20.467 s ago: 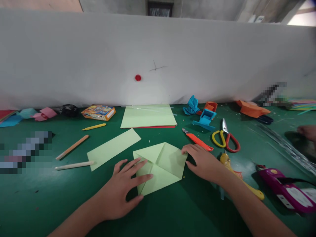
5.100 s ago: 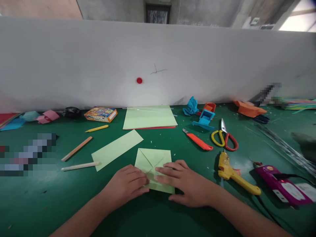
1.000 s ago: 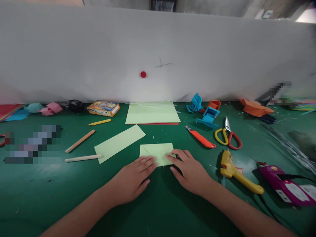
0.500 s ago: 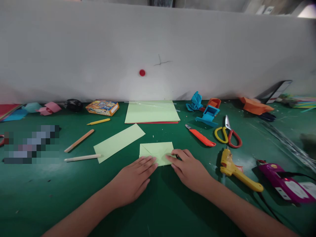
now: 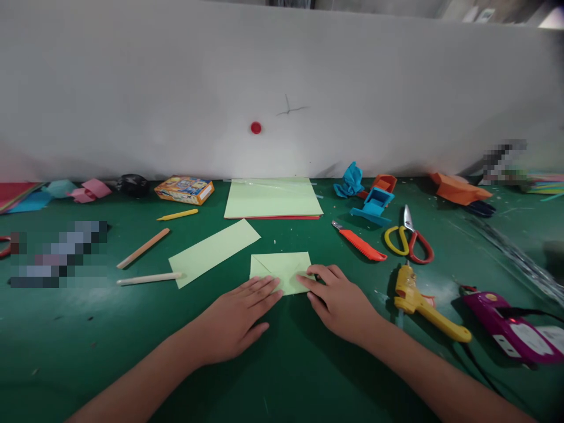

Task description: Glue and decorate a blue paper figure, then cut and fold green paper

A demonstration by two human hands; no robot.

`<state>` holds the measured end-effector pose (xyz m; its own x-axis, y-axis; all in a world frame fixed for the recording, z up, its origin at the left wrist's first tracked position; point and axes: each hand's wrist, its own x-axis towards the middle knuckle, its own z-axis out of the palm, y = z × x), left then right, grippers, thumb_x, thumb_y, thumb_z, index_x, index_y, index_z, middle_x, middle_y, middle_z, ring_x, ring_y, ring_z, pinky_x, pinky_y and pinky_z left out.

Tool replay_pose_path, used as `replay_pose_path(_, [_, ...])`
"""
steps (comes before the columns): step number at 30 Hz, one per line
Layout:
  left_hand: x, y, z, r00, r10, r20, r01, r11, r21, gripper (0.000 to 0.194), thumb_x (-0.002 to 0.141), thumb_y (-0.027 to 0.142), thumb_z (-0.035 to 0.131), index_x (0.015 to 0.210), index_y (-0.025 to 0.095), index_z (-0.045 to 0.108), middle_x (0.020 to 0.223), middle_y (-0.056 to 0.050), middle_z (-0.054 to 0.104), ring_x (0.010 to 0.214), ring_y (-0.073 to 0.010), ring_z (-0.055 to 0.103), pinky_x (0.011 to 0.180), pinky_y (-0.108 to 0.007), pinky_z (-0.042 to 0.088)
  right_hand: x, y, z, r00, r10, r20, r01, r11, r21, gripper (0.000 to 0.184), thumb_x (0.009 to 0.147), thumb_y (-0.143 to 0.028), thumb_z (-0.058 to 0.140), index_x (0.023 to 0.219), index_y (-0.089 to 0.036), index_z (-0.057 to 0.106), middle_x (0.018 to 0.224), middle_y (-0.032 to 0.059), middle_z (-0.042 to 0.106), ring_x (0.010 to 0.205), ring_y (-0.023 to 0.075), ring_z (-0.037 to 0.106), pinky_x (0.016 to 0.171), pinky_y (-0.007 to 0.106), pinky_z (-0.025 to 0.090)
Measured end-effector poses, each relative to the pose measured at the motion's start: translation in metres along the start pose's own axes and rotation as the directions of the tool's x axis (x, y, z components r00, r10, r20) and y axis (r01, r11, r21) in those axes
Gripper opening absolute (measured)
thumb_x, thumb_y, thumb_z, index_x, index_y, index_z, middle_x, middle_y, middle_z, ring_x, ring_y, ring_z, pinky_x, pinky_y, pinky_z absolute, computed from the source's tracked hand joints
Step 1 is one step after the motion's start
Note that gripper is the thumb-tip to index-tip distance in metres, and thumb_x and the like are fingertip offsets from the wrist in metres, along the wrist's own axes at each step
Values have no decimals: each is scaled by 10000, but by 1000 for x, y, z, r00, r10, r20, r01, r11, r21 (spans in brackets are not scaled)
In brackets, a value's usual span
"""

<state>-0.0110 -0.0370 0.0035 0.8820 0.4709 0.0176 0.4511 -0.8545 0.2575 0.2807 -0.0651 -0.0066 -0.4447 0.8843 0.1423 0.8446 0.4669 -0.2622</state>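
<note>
A pale green folded paper (image 5: 282, 265) lies flat on the green table in front of me, with slanting creases on its top face. My left hand (image 5: 240, 314) rests on its lower left part, fingers stretched out and lying flat. On the right side, my right hand (image 5: 339, 299) touches the paper with its fingertips; the index finger points inward and the fingers are apart. Neither hand grips the sheet. Just left of it lies a pale green paper strip (image 5: 214, 251), a white stick (image 5: 147, 279) touching its lower corner.
Behind is a stack of pale green sheets (image 5: 273, 198). To the right lie a red utility knife (image 5: 361, 244), scissors (image 5: 409, 235), a yellow glue gun (image 5: 427, 308) and a purple power strip (image 5: 511, 326). A patterned box (image 5: 185, 190) and an orange stick (image 5: 143, 249) are on the left.
Both hands stay on the folded paper in nearly the same pose. The whole view has shifted very slightly.
</note>
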Motion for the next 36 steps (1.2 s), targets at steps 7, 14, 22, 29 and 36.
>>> replay_pose_path(7, [-1, -3, 1, 1000, 20, 0, -20, 1000, 4, 646, 1074, 335, 449, 1660, 265, 187, 1695, -69, 247, 1556, -281, 261, 1288, -470, 245, 0, 0, 0, 1000, -4, -12, 4, 1000, 8, 429, 1009, -213, 445, 1404, -253, 611, 1369, 125, 599, 1197, 303, 538, 956, 503, 576])
replay_pose_path(14, [-1, -4, 1, 1000, 30, -3, -30, 1000, 1, 644, 1079, 349, 442, 1662, 270, 179, 1696, -65, 245, 1558, -274, 259, 1292, -459, 238, 0, -1, -3, 1000, 4, -1, -4, 1000, 3, 420, 1009, -214, 448, 1393, -234, 619, 1337, 125, 609, 1157, 295, 550, 952, 485, 575])
replay_pose_path(22, [-1, -4, 1, 1000, 29, -7, -29, 1000, -2, 640, 1074, 340, 450, 1658, 274, 197, 1697, -61, 255, 1556, -274, 273, 1290, -457, 242, 1, 0, -4, 1000, 2, 11, -3, 1000, 23, 418, 1010, -214, 442, 1385, -247, 625, 1267, 116, 637, 1127, 285, 561, 942, 482, 577])
replay_pose_path(29, [1, -1, -4, 999, 9, 34, -9, 1000, -11, 590, 1075, 346, 441, 1635, 245, 282, 1692, -69, 261, 1556, -279, 271, 1285, -473, 255, 0, -1, -5, 1000, 4, 19, -4, 1000, 3, 415, 1010, -230, 441, 1381, -249, 626, 1290, 117, 634, 1154, 296, 551, 938, 480, 581])
replay_pose_path(36, [3, 1, -13, 993, -36, 111, 33, 999, 28, 543, 1099, 341, 358, 1624, 208, 316, 1706, -33, 204, 1557, -272, 264, 1293, -439, 230, -1, -5, -8, 1000, -4, 29, 4, 1000, 26, 427, 1016, -210, 415, 1373, -154, 642, 1274, 146, 633, 1141, 321, 554, 938, 513, 580])
